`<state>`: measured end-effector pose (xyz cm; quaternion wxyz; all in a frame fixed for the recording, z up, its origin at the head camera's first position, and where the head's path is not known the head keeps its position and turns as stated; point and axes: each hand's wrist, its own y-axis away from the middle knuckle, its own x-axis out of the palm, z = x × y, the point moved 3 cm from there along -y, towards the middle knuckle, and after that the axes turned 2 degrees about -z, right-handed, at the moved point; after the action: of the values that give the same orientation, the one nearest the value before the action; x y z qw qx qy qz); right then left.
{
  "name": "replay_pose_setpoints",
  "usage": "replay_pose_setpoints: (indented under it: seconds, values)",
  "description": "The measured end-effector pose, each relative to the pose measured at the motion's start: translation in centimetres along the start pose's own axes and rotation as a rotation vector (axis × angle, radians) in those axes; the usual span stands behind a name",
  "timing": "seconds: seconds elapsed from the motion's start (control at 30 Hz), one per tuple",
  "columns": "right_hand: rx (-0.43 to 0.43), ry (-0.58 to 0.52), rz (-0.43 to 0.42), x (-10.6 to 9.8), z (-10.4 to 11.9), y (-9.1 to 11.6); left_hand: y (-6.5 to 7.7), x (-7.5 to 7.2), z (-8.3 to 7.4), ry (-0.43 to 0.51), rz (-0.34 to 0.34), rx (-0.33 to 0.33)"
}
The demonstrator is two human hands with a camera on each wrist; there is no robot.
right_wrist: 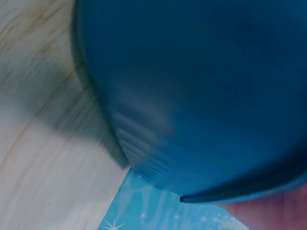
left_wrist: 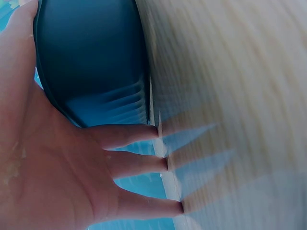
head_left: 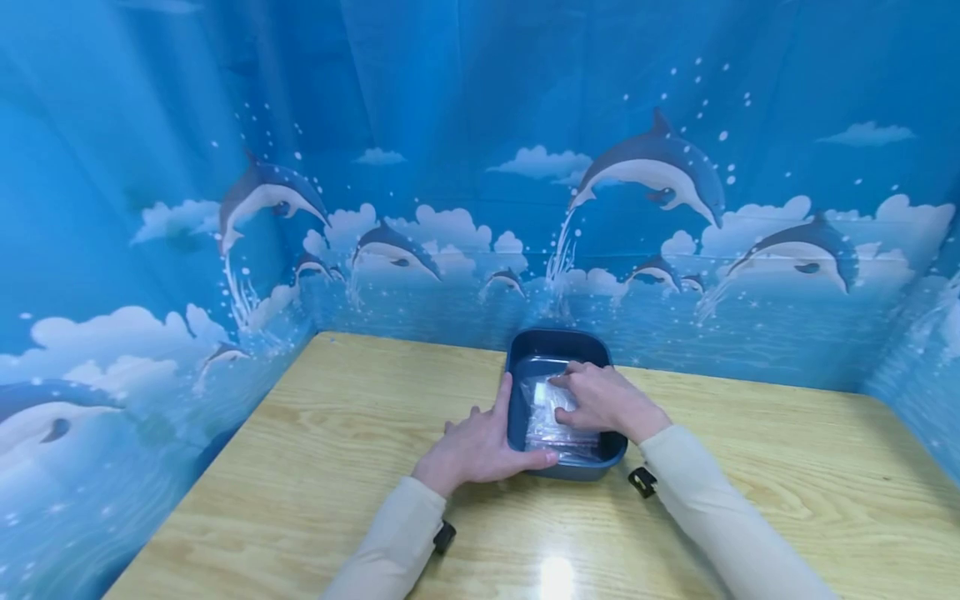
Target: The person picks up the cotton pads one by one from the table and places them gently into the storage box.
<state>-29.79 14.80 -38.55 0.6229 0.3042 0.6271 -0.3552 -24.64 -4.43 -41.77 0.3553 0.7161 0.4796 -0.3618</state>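
Observation:
A dark blue plastic bin [head_left: 576, 471] stands at the far side of the table, and a clear plastic bag [head_left: 546, 429] lies inside. My left hand [head_left: 478, 447] spreads around the bin's near left corner, its thumb over the front rim and its fingers straight along the left side. In the left wrist view, those fingertips [left_wrist: 176, 207] reach down to the table. My right hand [head_left: 606, 400] is inside the bin over the bag, thumb and forefinger apart. Only a bit of the right hand [right_wrist: 276, 211] shows past the bin's rim in the right wrist view.
The wooden table [head_left: 360, 417] runs out on both sides of the bin. Close behind it hangs a blue curtain [head_left: 465, 167] printed with dolphins and clouds, which also covers the left and right sides. A dark wrist strap piece [head_left: 642, 481] shows under the right sleeve.

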Motion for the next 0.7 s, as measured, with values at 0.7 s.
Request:
replay_pose_setpoints:
  seconds: [0.7]
  values:
    - [0.026, -0.054, -0.286, -3.2, -1.6, 5.7, 1.0, -1.0, 1.1, 0.070, -0.027, 0.062]
